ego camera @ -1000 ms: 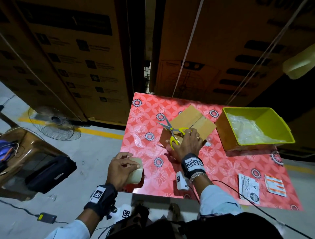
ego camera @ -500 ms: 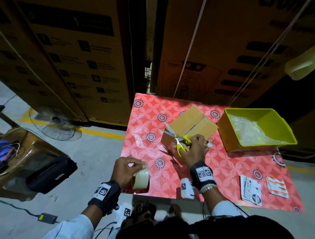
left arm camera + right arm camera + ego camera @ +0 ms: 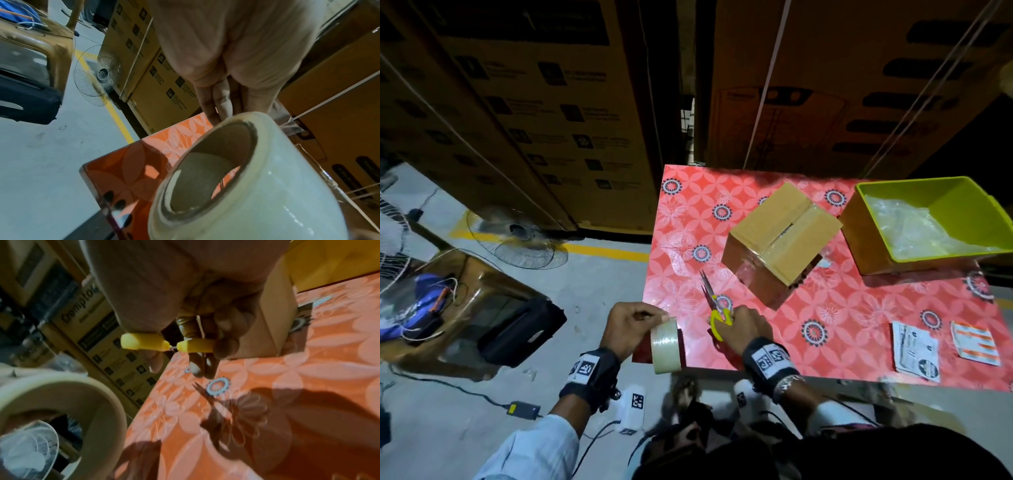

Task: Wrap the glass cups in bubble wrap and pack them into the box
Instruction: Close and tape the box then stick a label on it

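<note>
Fingers of the right hand (image 3: 744, 325) grip yellow-handled scissors (image 3: 714, 306), those of the left hand (image 3: 631, 325) a clear tape roll (image 3: 666, 346); the closed brown cardboard box (image 3: 780, 240) lies beyond the scissors, nearer the right hand.

A round wire-caged floor fan (image 3: 517, 236) stands on the grey concrete floor, beside a yellow painted floor line (image 3: 606, 251). A glossy brown plastic chair (image 3: 465, 298) holds a black bag (image 3: 520, 330). Two printed paper leaflets (image 3: 916, 351) lie near the front right corner of the red flower-patterned tablecloth (image 3: 859, 325). Tall stacked brown cardboard cartons (image 3: 544, 113) rise behind.
</note>
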`<state>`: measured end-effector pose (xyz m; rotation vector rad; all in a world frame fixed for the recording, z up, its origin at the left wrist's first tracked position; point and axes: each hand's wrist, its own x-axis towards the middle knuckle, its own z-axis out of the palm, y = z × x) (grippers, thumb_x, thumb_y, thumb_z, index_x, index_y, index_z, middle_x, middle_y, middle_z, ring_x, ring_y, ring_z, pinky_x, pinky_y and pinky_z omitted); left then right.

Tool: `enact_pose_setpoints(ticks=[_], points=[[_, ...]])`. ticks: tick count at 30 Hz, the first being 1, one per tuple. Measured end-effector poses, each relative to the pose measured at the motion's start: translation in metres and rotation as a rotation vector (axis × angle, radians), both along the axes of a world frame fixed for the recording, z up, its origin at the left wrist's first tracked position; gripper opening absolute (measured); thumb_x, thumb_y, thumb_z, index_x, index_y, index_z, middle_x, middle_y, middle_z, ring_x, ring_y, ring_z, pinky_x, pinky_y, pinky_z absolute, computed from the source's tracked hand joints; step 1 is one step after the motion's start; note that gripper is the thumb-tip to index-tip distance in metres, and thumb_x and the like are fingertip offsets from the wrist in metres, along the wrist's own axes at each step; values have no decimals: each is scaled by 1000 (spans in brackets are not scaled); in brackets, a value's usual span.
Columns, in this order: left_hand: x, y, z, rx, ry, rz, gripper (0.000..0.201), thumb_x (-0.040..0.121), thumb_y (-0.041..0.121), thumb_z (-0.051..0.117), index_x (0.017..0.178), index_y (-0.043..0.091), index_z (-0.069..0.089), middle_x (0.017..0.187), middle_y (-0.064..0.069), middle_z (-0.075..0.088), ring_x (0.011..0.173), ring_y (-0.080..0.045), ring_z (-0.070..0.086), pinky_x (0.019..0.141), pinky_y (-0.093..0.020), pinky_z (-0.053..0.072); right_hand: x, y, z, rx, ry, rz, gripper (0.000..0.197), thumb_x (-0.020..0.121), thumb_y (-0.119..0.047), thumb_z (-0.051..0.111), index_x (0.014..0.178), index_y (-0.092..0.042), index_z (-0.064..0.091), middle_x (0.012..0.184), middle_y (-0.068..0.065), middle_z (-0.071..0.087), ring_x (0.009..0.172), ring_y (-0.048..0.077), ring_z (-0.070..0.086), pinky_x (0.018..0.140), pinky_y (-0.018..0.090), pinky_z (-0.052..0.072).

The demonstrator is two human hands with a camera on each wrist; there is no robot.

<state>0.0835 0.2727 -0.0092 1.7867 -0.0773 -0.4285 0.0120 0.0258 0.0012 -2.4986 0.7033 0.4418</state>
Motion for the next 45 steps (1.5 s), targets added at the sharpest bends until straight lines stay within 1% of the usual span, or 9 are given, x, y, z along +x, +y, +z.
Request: enact_pose_setpoints(ticks=[13, 19, 22, 24, 29, 33, 37, 41, 45], points=[[8, 3, -31, 49, 108, 6, 8, 79, 8, 88, 78, 5, 81, 80, -16, 77, 72, -19, 67, 71, -28, 54, 15, 30, -40, -159, 102, 154, 40, 96, -51, 56, 113, -16, 66, 131, 11, 54, 104, 35, 64, 87, 40, 51], [28, -3, -38, 57, 110, -33, 6, 79, 3, 86, 78, 3, 81, 82, -14, 78, 76, -20, 71, 75, -28, 56, -5, 39, -8, 523, -90, 65, 61, 95, -64, 53, 53, -21, 44, 54, -14, 43, 51, 7, 44, 62, 30, 39], [39, -8, -42, 61, 110, -49, 7, 78, 0, 86, 79, -2, 79, 84, -18, 77, 74, -16, 70, 73, -23, 54, -17, 56, -13, 976, 29, -33, 31, 100, -26, 66, 71, -16, 62, 65, -10, 65, 58, 0, 60, 66, 23, 48], [45, -13, -48, 81, 113, -87, 7, 77, -1, 86, 80, -3, 80, 82, -17, 78, 74, -15, 70, 72, -22, 55, -19, 62, -28, 1019, 29, -80, 12, 95, -16, 71, 92, -4, 71, 93, 7, 78, 84, 12, 73, 82, 35, 59], [39, -32, -56, 59, 160, 25, 8, 77, -8, 83, 79, -12, 77, 75, -21, 74, 62, -13, 69, 60, -21, 54, -7, 68, -52, 955, -15, -202, 60, 87, -52, 77, 81, 7, 64, 77, 13, 72, 71, 14, 61, 72, 35, 50], [35, -37, -69, 31, 210, 107, 8, 78, -3, 85, 77, -7, 77, 77, -22, 75, 65, -23, 70, 61, -32, 58, -2, 67, -67, 1011, 17, -294, 89, 72, -63, 82, 97, 19, 60, 105, 40, 65, 100, 47, 70, 90, 64, 54], [42, -30, -78, 114, 149, 12, 7, 75, 3, 88, 76, 5, 81, 76, -11, 77, 71, -22, 72, 67, -30, 57, 3, 68, -53, 999, -5, -314, 57, 77, -50, 78, 75, 5, 64, 74, 25, 63, 78, 32, 70, 79, 54, 61], [48, -25, -82, 195, 51, -91, 12, 71, 2, 91, 76, 9, 82, 81, -4, 73, 71, -14, 68, 70, -27, 52, 11, 73, -65, 1001, 11, -324, 81, 72, -58, 83, 76, 18, 55, 71, 22, 56, 74, 32, 68, 69, 50, 57], [66, -19, -85, 459, -102, -108, 65, 55, 24, 103, 100, 15, 57, 97, 3, 46, 72, -8, 47, 63, -24, 40, 17, 77, -52, 1028, 33, -362, 58, 84, -37, 80, 78, 17, 60, 67, 21, 56, 63, 24, 66, 64, 40, 57]])
